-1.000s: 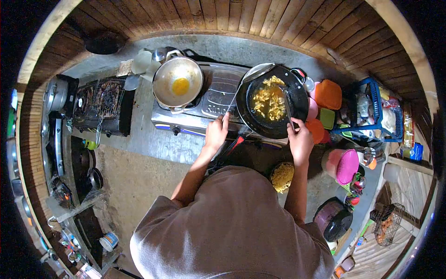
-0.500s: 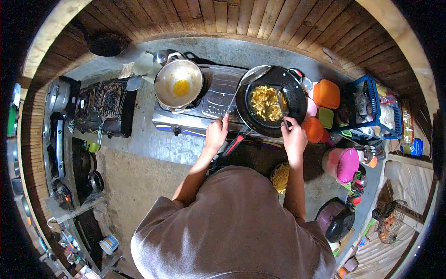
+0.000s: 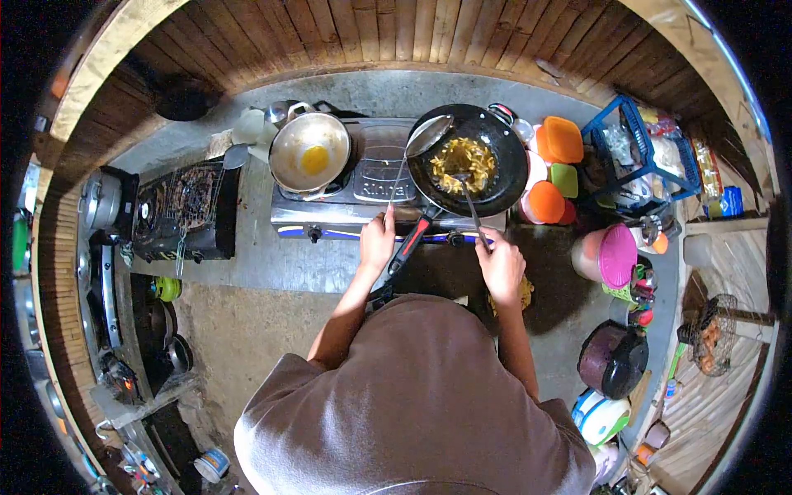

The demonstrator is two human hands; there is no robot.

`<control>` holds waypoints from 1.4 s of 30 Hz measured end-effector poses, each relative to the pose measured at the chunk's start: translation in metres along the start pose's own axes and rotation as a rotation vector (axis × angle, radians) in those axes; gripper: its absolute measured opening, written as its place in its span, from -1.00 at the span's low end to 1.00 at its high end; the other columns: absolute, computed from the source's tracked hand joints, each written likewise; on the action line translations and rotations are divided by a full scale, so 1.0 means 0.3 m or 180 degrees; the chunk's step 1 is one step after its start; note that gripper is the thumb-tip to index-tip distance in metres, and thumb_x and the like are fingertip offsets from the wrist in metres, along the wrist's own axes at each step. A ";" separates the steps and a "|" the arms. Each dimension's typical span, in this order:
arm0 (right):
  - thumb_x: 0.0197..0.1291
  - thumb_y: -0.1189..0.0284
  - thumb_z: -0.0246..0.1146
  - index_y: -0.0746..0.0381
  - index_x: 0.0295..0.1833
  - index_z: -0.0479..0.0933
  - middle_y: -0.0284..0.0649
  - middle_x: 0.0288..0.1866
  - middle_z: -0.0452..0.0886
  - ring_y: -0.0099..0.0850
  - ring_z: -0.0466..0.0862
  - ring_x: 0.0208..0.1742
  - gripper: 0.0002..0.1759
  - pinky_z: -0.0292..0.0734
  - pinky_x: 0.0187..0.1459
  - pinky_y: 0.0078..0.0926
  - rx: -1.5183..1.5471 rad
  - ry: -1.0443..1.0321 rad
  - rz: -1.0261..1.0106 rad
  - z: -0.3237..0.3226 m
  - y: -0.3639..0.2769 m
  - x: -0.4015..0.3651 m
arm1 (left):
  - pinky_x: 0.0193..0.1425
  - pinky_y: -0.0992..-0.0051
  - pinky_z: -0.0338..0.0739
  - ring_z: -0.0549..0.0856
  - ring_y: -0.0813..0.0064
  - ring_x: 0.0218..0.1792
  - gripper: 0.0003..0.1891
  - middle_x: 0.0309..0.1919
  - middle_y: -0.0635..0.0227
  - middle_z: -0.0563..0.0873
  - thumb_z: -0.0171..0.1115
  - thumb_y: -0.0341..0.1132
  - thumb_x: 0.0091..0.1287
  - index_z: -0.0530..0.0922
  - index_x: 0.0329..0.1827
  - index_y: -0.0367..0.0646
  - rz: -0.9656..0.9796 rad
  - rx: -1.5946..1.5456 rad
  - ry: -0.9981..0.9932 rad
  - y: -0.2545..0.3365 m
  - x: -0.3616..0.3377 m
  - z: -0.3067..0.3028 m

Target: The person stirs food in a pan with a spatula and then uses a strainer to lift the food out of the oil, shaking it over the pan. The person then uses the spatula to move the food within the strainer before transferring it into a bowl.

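My left hand [image 3: 379,241] is closed round the handle of a strainer ladle [image 3: 430,135], whose round head rests over the left rim of a black wok [image 3: 513,177]. My right hand [image 3: 502,262] grips a metal spatula [image 3: 474,209], its tip down in the yellow-brown food pieces [image 3: 464,164] inside the wok. The wok stands on the right side of a two-burner stove [image 3: 385,153], its black and red handle [image 3: 415,240] pointing toward me between my hands. On the left burner sits a light pan [image 3: 286,161] with yellow liquid [image 3: 314,160].
Orange containers [image 3: 563,139] and a blue basket [image 3: 620,175] stand right of the wok. A pink-lidded tub [image 3: 617,256] and a dark pot [image 3: 612,360] are nearer on the right. At the left is another stove [image 3: 216,227] with a grill rack.
The spatula has moved left and toward me within the wok, with my right hand lower and further left. The ladle's head has shifted left over the rim. The whole view has moved slightly.
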State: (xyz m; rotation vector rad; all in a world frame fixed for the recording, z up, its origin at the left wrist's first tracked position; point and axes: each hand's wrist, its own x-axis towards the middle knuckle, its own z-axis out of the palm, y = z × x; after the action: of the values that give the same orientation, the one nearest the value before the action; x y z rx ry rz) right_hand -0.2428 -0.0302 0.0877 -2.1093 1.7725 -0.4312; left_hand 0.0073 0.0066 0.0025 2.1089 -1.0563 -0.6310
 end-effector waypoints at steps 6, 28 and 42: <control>0.22 0.20 0.31 -0.07 0.05 0.64 -0.12 -0.39 0.72 -0.02 0.73 -0.34 -0.71 0.59 -0.28 -0.05 0.0040 -0.0095 0.0292 -0.009 0.009 -0.110 | -0.22 -0.04 0.51 0.68 -0.26 -0.30 -0.37 -0.48 -0.28 0.63 -0.08 0.04 0.54 0.63 -0.37 -0.43 0.0001 0.0008 -0.0073 0.003 -0.024 -0.001; 0.17 0.23 0.36 -0.05 0.01 0.68 -0.20 -0.46 0.70 -0.16 0.71 -0.41 -0.72 0.55 -0.37 -0.21 0.0147 0.0025 0.0458 -0.061 -0.003 -0.149 | -0.15 -0.09 0.54 0.68 -0.28 -0.27 -0.41 -0.42 -0.29 0.65 -0.13 0.02 0.55 0.65 -0.26 -0.38 0.0203 0.0133 -0.0130 0.023 0.010 -0.005; 0.24 0.19 0.31 -0.05 0.02 0.65 -0.16 -0.36 0.75 -0.09 0.74 -0.30 -0.74 0.60 -0.28 -0.14 0.0086 0.0016 0.0389 0.000 0.003 0.250 | -0.17 -0.10 0.54 0.68 -0.28 -0.28 -0.41 -0.44 -0.27 0.66 -0.10 0.04 0.55 0.63 -0.31 -0.36 -0.0010 0.0515 -0.0079 0.043 0.108 -0.002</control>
State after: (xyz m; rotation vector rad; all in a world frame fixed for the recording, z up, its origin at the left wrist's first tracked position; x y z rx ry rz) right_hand -0.2309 -0.1041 0.0880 -1.9704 1.8754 -0.4251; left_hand 0.0191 -0.0256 0.0090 2.2465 -1.1520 -0.5919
